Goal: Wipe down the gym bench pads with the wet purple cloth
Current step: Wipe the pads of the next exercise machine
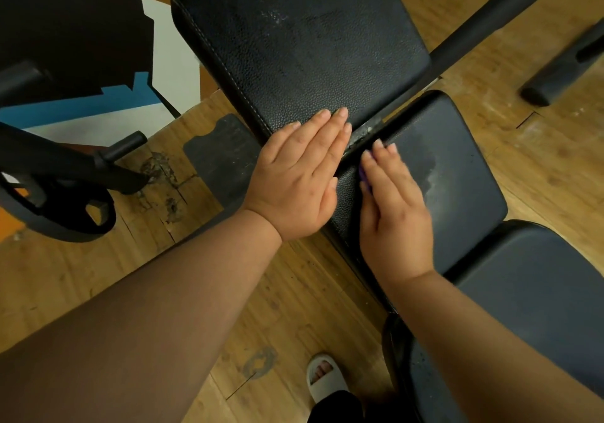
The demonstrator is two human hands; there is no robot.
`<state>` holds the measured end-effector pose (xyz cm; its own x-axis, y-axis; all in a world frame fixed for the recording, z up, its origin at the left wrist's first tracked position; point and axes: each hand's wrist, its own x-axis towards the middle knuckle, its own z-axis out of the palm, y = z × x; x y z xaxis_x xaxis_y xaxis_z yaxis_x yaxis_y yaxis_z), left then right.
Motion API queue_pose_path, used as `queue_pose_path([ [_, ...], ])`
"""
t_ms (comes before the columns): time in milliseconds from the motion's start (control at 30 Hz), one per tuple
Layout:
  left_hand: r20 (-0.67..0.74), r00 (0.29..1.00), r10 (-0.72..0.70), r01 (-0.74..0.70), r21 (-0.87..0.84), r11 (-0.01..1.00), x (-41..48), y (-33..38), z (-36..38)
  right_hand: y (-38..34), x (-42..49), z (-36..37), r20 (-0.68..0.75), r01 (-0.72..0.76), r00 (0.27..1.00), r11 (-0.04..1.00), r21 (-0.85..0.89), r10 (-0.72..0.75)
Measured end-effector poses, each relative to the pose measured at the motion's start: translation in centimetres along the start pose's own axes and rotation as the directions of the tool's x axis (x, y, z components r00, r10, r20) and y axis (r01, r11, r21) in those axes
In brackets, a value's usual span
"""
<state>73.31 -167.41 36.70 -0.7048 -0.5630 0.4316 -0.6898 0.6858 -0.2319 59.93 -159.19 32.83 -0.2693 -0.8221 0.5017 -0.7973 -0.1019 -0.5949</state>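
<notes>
Right hand (392,207) flat, fingers straight, pressing purple cloth (362,174) onto middle pad (457,167) — only sliver shows, probably bunched under palm. Left hand (300,174) flat, grasping nothing, braced on back pad (294,46). Cloth soft, limp, wet — drive by palm pressure.

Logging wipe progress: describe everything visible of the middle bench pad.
The middle pad is black, grained, leather-like, with rounded corners, set between the long back pad and a third pad. The right hand presses flat on it over a sliver of purple cloth; a pale wet-looking smear shows beside that hand. The left hand lies flat at its left edge.
</notes>
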Motion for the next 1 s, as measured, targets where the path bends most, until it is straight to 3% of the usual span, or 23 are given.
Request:
queue_pose_path([
  [100,-0.002,1.000,-0.013,0.013,-0.014,1.000,0.1,0.1,-0.2,1.3,1.4,-0.8,0.045,0.060,0.997,0.998,-0.027,-0.059],
  [200,-0.009,0.998,-0.064,0.064,-0.042,0.997,0.2,0.8,-0.5,2.3,4.8,-0.7,-0.024,-0.045,0.999,0.998,-0.034,0.045],
  [300,0.027,0.980,-0.199,0.200,-0.061,0.978,1.2,3.0,-1.2,2.9,4.0,-0.8,-0.045,-0.012,0.999,0.999,-0.034,0.011],
  [467,0.111,0.924,-0.366,0.369,-0.012,0.929,3.9,6.8,-0.7,4.3,0.0,-2.5,0.050,0.076,0.996,0.996,-0.053,-0.074],
  [633,0.135,0.914,-0.384,0.384,0.028,0.923,3.8,7.5,0.1,5.0,3.6,-2.2,0.019,0.054,0.998,0.998,-0.022,-0.054],
  [833,0.152,0.908,-0.389,0.386,0.050,0.921,3.9,7.7,0.3,5.7,1.3,-3.0,0.099,0.128,0.987,0.991,-0.036,-0.124],
  [1000,0.156,0.903,-0.399,0.396,0.055,0.917,4.1,7.8,0.2,5.7,4.9,-2.1,0.032,0.118,0.993,0.993,-0.031,-0.117],
])
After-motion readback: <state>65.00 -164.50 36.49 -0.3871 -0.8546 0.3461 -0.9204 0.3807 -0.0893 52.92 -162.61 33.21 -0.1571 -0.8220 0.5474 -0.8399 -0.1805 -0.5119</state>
